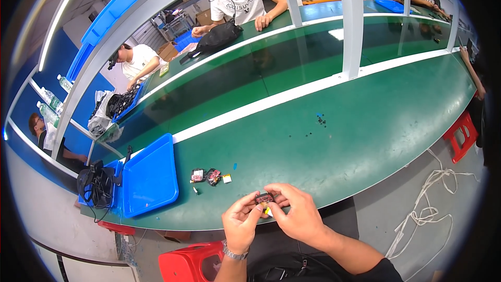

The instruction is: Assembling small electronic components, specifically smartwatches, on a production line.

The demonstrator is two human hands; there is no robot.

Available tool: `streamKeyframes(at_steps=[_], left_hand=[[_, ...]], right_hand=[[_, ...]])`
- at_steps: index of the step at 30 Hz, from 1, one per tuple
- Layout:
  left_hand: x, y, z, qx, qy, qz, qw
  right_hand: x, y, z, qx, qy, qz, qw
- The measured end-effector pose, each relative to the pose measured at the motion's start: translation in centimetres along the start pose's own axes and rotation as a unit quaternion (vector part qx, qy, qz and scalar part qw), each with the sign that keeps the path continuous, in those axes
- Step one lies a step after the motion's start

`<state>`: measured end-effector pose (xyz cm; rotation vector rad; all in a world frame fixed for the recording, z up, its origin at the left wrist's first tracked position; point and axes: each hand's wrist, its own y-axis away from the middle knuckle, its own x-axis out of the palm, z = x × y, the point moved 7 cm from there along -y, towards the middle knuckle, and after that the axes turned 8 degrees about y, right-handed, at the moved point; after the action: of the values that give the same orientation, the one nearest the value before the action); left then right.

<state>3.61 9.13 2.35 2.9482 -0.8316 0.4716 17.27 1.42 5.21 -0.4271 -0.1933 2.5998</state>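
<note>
The small dark electronic part (264, 198) sits pinched between both hands — left hand (241, 223) and right hand (296, 213) each in a closed grip on it — just above the green surface's (365, 125) near edge; similar parts (206, 176) lie near a blue tray (150, 176).

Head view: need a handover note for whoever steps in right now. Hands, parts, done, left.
Left hand: fingertips pinch the left end of a small dark electronic module, wristwatch on that wrist.
Right hand: fingers close on the module's right end from above; a bit of yellow shows just beneath it.
Both hands hold it over the near edge of the green bench.
On the bench to the left: two more small dark parts, with a small yellow piece beside them, then an empty blue tray.
Done: nothing in the tray.
Left: the held module and the parts lying on the bench.
</note>
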Motion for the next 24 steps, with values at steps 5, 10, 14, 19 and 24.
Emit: streamKeyframes(at_steps=[5, 10, 14, 19, 24], left_hand=[[0.2, 0.0, 0.0, -0.002, -0.002, 0.002, 1.0], [0.3, 0.3, -0.2, 0.003, -0.022, -0.009, 1.0], [0.2, 0.3, -0.1, 0.012, -0.012, -0.013, 1.0], [0.1, 0.3, 0.0, 0.023, -0.014, -0.013, 1.0], [0.0, 0.3, -0.1, 0.022, -0.006, -0.006, 1.0]], right_hand=[[-0.3, 0.1, 0.2, 0.033, -0.013, -0.009, 0.999], [-0.1, 0.0, -0.7, 0.088, 0.014, 0.027, 0.996], [0.4, 0.2, -1.0, 0.093, 0.01, 0.02, 0.995], [0.5, 0.9, -0.4, 0.023, 0.052, -0.049, 0.997], [0.2, 0.8, 0.1, -0.012, 0.081, -0.062, 0.995]])
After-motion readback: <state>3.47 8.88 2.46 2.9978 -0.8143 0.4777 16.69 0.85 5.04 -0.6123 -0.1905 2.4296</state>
